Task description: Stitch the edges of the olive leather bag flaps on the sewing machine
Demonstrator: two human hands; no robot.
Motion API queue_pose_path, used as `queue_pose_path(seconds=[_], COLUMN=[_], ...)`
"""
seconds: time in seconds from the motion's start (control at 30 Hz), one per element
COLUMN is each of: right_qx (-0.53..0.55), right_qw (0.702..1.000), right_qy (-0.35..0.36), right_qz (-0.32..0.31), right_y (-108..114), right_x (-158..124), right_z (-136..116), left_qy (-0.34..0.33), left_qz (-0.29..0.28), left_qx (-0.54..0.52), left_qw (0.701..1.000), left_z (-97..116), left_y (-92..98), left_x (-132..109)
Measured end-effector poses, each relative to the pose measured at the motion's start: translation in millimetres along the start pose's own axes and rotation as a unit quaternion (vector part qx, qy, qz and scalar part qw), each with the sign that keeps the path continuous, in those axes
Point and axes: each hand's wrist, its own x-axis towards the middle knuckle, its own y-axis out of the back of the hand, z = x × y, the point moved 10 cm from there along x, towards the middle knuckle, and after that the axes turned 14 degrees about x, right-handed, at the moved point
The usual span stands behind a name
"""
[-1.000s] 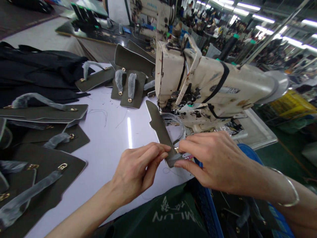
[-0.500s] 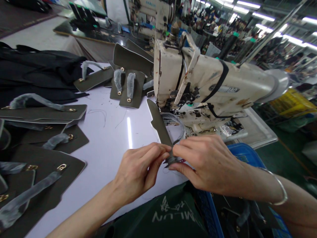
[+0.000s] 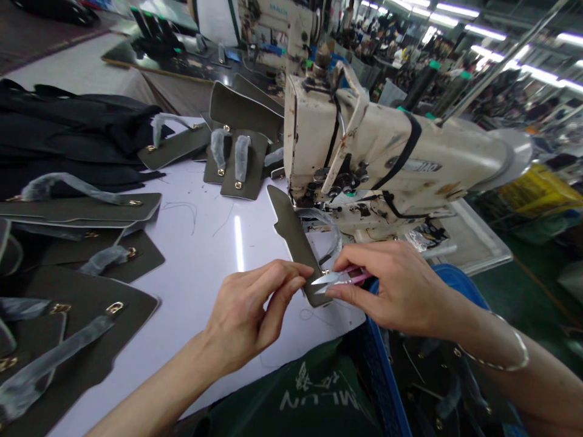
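The panel (image 3: 294, 233) already has its handle (image 3: 336, 233); at the panel's five o'clock end, the right hand (image 3: 392, 285) holds snips (image 3: 337, 278), blades apart, no cut visible, left hand (image 3: 248, 309) pinched narrow.

Black cloth (image 3: 68, 136) lies heaped at the left of the white desk (image 3: 204, 233). Behind it, dark spools (image 3: 157, 29) stand on a darker desk (image 3: 195, 68), with a sewing machine (image 3: 299, 37) at its right end. Ceiling lights (image 3: 444, 19) glow at upper right.
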Motion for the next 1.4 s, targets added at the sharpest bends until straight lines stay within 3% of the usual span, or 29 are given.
queue_pose_path(seconds=[0.13,0.47,0.63,0.73,0.83,0.9,1.0,1.1,1.17,1.27,1.33,1.4], right_qx=[0.033,0.053,0.116,0.147,0.124,0.125,0.181,0.261,0.335,0.477,0.554,0.589], right_qw=[0.999,0.998,0.993,0.985,0.971,0.957,0.931,0.906,0.886,0.825,0.78,0.763], right_qy=[-0.022,0.015,0.017,0.062,0.107,0.118,0.101,0.047,-0.026,-0.123,-0.147,-0.156], right_qz=[0.004,0.005,0.018,0.071,0.172,0.235,0.301,0.33,0.319,0.278,0.251,0.215], right_y=[-1,-15,-10,-13,-16,-16,-10,-8,-18,-46,-61,-67], right_x=[4,7,-1,-10,-23,-30,-34,-34,-31,-29,-27,-26], right_z=[8,2,10,11,11,13,22,39,58,81,87,88], left_qy=[-0.001,-0.003,0.043,0.073,0.1,0.126,0.122,0.011,-0.038,-0.036,-0.044,-0.066], left_qz=[-0.007,0.002,0.003,0.008,0.006,0.024,0.077,0.009,-0.049,-0.068,-0.081,-0.107], left_qx=[0.005,0.007,0.0,-0.024,-0.078,-0.088,-0.006,0.037,0.029,0.033,0.031,0.031], left_qw=[1.0,1.0,0.999,0.997,0.992,0.988,0.99,0.999,0.998,0.997,0.995,0.992], left_z=[0,2,-10,-16,-23,-30,-34,-16,-8,-11,-11,-7], left_y=[-2.3,-2.5,-2.0,-3.7,-7.3,-2.5,16.8,5.9,-9.7,-20.8,-25.4,-29.3], left_x=[-1,-1,-1,-1,1,3,10,23,27,37,45,52])
